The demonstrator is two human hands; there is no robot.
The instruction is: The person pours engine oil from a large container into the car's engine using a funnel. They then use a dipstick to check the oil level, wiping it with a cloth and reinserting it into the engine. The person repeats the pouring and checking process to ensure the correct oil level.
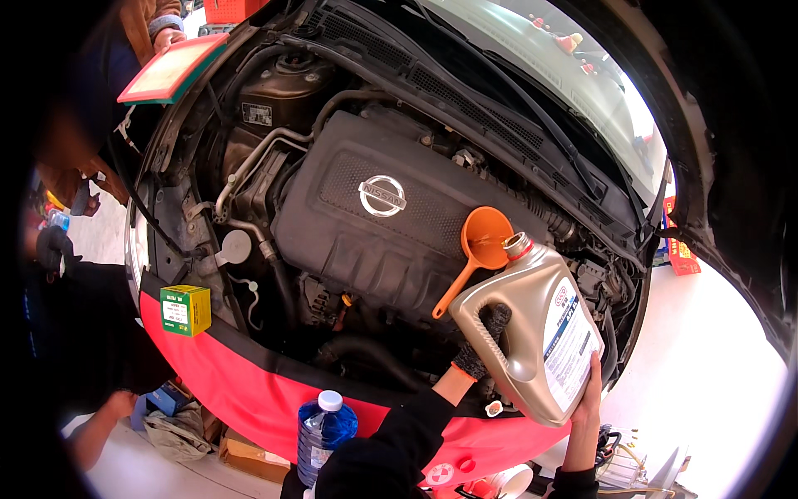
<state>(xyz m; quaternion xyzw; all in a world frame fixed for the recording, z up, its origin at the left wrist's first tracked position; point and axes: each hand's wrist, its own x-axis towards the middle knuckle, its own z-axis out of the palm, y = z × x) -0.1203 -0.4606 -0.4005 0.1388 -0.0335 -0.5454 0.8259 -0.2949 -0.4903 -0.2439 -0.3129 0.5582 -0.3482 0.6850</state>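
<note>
My left hand [490,337], in a dark knit glove with an orange cuff, is wrapped round the handle of a gold oil jug [524,333]. My bare right hand [589,391] holds the jug's lower right side near its base. The jug is tilted, its uncapped neck at the right rim of an orange funnel [485,226]. Some amber liquid seems to show inside the funnel. The funnel stands in the engine bay, beside the black engine cover [332,200]; its spout is hidden.
A red fender cover [249,374] drapes the car's front edge, with a green and yellow box [186,310] on it. A bottle of blue liquid [326,437] stands nearest me. At the far left, another person's hand [169,37] holds an air filter [174,71]. The raised hood [731,166] hangs at right.
</note>
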